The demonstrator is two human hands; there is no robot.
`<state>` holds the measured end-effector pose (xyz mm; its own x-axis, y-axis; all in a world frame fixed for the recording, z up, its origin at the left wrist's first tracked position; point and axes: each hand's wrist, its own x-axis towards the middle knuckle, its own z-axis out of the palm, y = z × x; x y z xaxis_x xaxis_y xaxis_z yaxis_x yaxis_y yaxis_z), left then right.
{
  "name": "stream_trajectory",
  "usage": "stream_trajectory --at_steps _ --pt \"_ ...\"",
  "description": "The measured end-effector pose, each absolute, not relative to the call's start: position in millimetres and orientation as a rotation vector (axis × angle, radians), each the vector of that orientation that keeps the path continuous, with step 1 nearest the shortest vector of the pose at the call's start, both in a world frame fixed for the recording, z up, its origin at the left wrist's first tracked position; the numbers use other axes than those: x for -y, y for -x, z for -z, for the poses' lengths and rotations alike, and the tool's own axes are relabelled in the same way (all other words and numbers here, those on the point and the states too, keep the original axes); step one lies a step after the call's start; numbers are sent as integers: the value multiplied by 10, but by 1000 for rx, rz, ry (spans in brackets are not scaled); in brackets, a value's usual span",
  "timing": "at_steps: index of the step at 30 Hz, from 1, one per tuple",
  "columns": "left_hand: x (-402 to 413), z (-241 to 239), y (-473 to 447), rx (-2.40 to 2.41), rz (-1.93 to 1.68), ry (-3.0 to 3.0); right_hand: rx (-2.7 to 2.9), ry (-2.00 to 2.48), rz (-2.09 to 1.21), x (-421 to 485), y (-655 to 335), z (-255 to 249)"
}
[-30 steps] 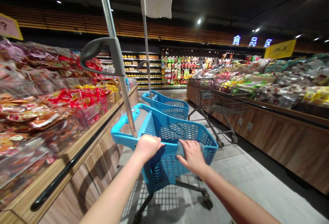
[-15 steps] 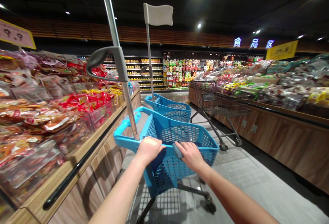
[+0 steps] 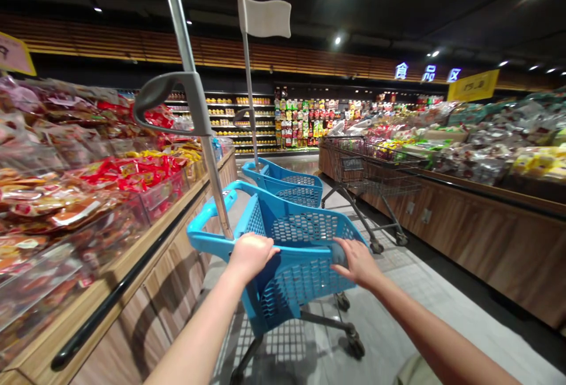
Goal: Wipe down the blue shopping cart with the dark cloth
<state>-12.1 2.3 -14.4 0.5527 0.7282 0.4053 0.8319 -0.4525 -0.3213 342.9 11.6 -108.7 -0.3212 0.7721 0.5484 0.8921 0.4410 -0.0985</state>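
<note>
A small blue plastic shopping cart (image 3: 305, 237) stands right in front of me in a store aisle. A metal pole (image 3: 207, 155) with a grey handle (image 3: 154, 93) rises from its left corner. My left hand (image 3: 251, 253) is closed over the cart's near rim beside the pole's foot. My right hand (image 3: 358, 262) rests on the same rim towards its right corner, fingers pressed on a small grey cloth (image 3: 338, 253). The basket looks empty.
A second blue cart (image 3: 287, 181) with a white flag (image 3: 264, 16) on a pole stands just ahead. A metal wire cart (image 3: 367, 167) is parked at the right counter. Wooden display counters (image 3: 132, 290) piled with packaged food line both sides, with stocked shelves at the back.
My right hand with the cloth has slid along the near rim from the middle to the right corner. The left hand kept its grip beside the pole.
</note>
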Motion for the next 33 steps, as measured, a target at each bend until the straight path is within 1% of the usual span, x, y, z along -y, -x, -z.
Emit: stream_trajectory --at_steps 3,9,14,16,19,23,26,29,33 --pt "-7 128 113 1250 267 2323 2218 1406 300 -81 -3270 1088" --pt "15 103 129 1284 235 2301 1968 1507 387 -9 -2809 1063" --pt "1 118 167 1271 242 2302 2057 1416 413 15 -2360 1023" --pt "-3 131 200 1253 272 2305 2148 1356 444 -6 -2396 1048" --pt "-2 143 245 1229 295 2315 2263 1291 504 -66 -2731 1158" --pt "9 142 265 1245 289 2302 2193 1403 487 -150 -3412 1381" --pt "11 138 254 1255 269 2297 2129 1453 433 -191 -3722 1467" --pt "-4 128 242 1258 236 2302 2110 1483 393 -183 -3634 1405" --pt "-32 112 227 1254 202 2309 2067 1474 382 -75 -2980 1197"
